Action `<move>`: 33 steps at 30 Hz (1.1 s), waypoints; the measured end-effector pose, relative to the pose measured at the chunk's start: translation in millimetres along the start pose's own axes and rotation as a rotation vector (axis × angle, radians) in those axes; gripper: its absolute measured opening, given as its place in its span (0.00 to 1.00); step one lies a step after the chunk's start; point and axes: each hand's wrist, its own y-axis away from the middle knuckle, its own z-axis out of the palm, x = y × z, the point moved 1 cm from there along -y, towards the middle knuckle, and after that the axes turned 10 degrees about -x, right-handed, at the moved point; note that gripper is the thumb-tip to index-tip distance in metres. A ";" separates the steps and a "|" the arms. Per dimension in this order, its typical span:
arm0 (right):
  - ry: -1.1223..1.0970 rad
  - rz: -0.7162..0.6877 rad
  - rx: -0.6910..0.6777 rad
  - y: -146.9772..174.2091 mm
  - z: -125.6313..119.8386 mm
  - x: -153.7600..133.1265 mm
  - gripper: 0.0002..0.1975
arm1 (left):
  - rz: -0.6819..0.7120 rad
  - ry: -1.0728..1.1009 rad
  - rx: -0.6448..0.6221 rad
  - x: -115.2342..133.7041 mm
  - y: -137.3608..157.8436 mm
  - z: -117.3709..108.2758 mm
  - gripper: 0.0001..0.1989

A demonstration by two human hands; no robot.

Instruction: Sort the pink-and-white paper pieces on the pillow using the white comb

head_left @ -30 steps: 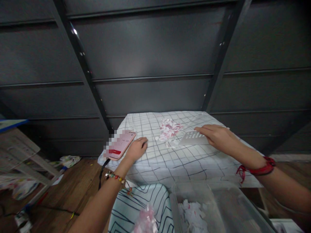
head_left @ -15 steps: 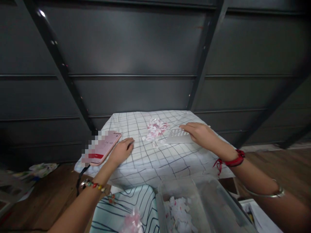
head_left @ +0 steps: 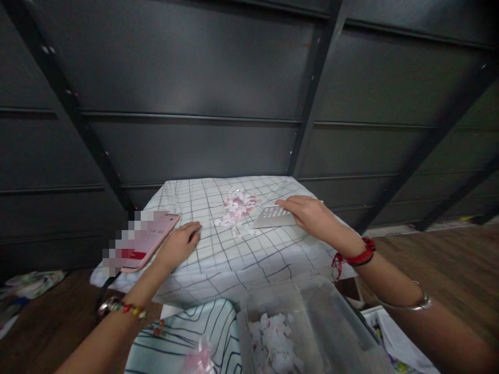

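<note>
My right hand [head_left: 312,213] grips a white plastic sheet with a row of slots [head_left: 275,218] along its upper part. The sheet is held tilted, its lower edge down at the cloth. Just left of that edge lies a loose heap of small white and pink paper scraps [head_left: 238,208], with a few whiter bits nearest the sheet. My left hand [head_left: 181,244] rests flat on the checked tablecloth [head_left: 210,262], holding nothing I can see. It lies beside a pink-cased phone [head_left: 156,239], whose left part is blurred out.
Below the table's front edge stands a clear plastic box [head_left: 323,311] with a divider; white paper scraps [head_left: 275,337] fill part of its left side. Left of it is a pale blue lined cloth [head_left: 175,343] with a pinkish clear bag [head_left: 200,358]. A dark panel wall [head_left: 195,145] rises behind.
My view has swung a little to the right, so everything sits further left. Both hands, the sheet and the scraps keep about the same places on the table.
</note>
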 end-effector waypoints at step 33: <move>0.079 -0.026 0.063 -8.7 4.4 -2.3 0.25 | -0.012 0.033 0.023 -1.2 -1.0 0.4 0.20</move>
